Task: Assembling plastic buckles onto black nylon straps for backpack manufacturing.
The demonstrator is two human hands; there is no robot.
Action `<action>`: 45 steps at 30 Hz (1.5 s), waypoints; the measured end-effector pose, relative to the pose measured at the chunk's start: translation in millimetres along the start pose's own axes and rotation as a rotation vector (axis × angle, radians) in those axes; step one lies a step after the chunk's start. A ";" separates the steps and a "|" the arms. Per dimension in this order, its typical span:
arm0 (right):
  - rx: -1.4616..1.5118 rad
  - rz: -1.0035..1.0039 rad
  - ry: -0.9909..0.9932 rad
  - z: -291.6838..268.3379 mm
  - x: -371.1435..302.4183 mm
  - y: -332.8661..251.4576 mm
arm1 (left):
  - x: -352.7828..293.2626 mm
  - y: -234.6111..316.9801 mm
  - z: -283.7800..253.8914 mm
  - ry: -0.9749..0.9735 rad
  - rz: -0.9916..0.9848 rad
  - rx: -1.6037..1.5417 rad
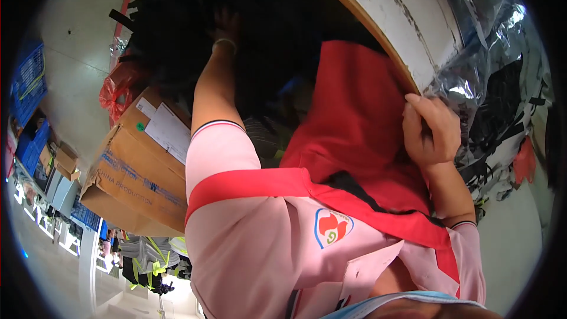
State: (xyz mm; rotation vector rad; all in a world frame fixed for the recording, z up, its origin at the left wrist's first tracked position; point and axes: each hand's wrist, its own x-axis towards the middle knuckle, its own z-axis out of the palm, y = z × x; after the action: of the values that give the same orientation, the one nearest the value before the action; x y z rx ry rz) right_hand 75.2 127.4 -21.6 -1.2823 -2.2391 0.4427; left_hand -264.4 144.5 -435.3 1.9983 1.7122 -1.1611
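My left arm reaches forward into a dark heap of black cloth (pixel 183 29). My left hand (pixel 225 23) lies on it with the fingers spread, dim in the shadow. Beside the worn wooden edge of a pale table (pixel 407 15), my right hand (pixel 434 130) is bent with its fingers curled. What those fingers hold, if anything, is hidden. A red apron (pixel 360 106) hangs down my front, between my right hand and the dark heap.
A brown cardboard box (pixel 133 168) with a white paper label stands left of my arm. Near it lies a red plastic bag (pixel 115 94). Blue crates (pixel 29 82) stand at the far left. Clear plastic wrap (pixel 466 77) and dark cloth pieces (pixel 502 106) lie on the right.
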 end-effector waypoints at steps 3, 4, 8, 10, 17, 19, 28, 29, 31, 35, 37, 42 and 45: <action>0.010 0.019 0.015 3.2 -2.9 6.4 | -0.4 4.7 -19.0 0.084 0.010 -0.056; 0.032 0.014 0.024 3.9 -1.5 3.2 | -7.2 -2.9 -13.4 0.085 0.002 -0.054; 0.031 0.024 0.076 8.8 -4.1 3.2 | -49.2 -1.3 -54.5 0.101 0.106 -0.317; 0.026 0.040 0.094 7.5 -7.9 6.0 | -78.7 1.5 -64.8 0.199 0.121 -0.325; -0.011 0.076 0.109 10.1 -13.4 3.8 | -132.2 -4.5 -42.2 0.400 -0.344 -1.042; 0.013 0.128 0.116 6.4 -18.1 3.9 | -101.3 9.0 9.0 0.239 -0.421 -1.218; 0.075 0.095 0.081 11.6 -9.3 -0.5 | -20.6 -14.7 32.4 -0.019 -0.354 -0.742; 0.054 0.040 0.085 12.9 -4.4 -1.4 | -25.0 -27.0 31.7 -0.007 -0.374 -0.740; 0.004 0.054 0.071 10.7 -12.7 3.6 | -52.1 -19.8 1.7 -0.074 -0.283 -0.960; 0.044 0.057 0.151 12.3 -9.8 1.2 | -109.2 -30.0 -6.0 0.131 -0.381 -1.238; 0.050 0.078 0.132 11.5 -8.1 -0.1 | -130.2 -23.5 -3.1 0.243 -0.242 -0.831; 0.019 0.053 0.137 11.4 -7.8 1.5 | -132.6 56.4 -95.5 0.702 0.367 -0.693; 0.008 0.049 0.126 12.1 -6.0 -0.9 | -79.6 71.8 -108.2 0.676 0.465 -0.486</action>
State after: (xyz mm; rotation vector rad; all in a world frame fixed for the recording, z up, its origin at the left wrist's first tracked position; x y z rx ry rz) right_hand 70.0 121.4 -32.7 -1.3258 -2.1041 0.3770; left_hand -154.4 139.8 -330.1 2.3881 1.4345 0.1023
